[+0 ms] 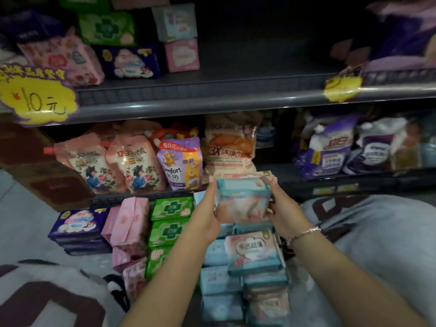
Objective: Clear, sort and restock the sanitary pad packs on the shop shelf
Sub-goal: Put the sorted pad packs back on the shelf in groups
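A teal and pink pad pack (243, 199) is held up between both hands, in front of the lower shelf edge. My left hand (207, 213) grips its left side and my right hand (283, 208) grips its right side. Below it stands a stack of teal packs (253, 253) and pale blue packs (217, 279). Left of these stand green packs (169, 223), pink packs (128, 223) and dark blue packs (79, 223). On the upper shelf (212, 90) at the left lie more packs: green (107, 28), dark blue (129, 61), pink (181, 55).
The upper shelf's middle and right part is dark and bare. Detergent pouches (136, 161) fill the shelf below. A yellow price sign (37, 100) hangs at the left, a smaller yellow tag (342, 87) at the right. My knees in pale trousers (377, 232) flank the stacks.
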The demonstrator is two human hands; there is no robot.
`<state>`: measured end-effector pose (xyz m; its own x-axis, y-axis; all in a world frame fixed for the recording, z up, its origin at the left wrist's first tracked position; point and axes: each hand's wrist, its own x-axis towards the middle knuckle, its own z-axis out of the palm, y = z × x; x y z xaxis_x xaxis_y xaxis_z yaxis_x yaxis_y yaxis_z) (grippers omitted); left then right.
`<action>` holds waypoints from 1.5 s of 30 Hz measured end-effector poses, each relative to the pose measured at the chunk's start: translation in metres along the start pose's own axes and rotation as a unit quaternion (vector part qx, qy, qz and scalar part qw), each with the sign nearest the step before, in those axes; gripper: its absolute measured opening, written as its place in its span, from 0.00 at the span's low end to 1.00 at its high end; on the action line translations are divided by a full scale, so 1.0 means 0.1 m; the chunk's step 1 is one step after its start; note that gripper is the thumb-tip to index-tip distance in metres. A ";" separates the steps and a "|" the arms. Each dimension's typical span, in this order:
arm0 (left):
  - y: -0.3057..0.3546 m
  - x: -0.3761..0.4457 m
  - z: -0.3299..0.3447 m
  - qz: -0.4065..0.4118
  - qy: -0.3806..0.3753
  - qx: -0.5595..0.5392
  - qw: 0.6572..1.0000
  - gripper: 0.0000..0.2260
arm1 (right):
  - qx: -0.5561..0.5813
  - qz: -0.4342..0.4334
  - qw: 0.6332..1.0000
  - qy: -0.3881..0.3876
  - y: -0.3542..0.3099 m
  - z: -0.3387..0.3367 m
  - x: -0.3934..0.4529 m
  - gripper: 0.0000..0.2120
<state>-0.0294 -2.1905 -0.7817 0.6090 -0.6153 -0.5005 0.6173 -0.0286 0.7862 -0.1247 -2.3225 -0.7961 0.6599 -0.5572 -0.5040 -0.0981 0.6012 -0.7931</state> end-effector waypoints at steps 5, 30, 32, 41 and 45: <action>-0.09 0.13 0.25 0.044 0.054 0.002 0.998 0.15 | 0.067 -0.027 0.997 0.027 0.10 -0.30 -0.10 0.11; -1.00 0.30 -0.09 -0.054 0.054 0.367 0.927 0.28 | -0.215 0.055 0.966 0.131 0.58 -0.63 0.15 0.25; -1.04 0.33 -0.11 -0.096 0.064 0.343 0.932 0.37 | -0.197 0.069 0.969 0.131 0.57 -0.64 0.17 0.26; -1.03 0.37 0.03 -0.082 0.034 0.246 0.965 0.22 | -0.229 0.108 0.964 0.080 0.60 -0.65 0.16 0.21; -1.10 0.38 0.06 -0.078 0.023 0.241 0.967 0.30 | -0.207 0.123 0.966 0.092 0.57 -0.71 0.22 0.25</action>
<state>-0.0769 -2.2158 -0.8849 0.5548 -0.5390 -0.6337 0.4063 -0.4892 0.7718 -0.1691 -2.3414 -0.8765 0.4391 -0.5422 -0.7164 -0.5490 0.4692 -0.6917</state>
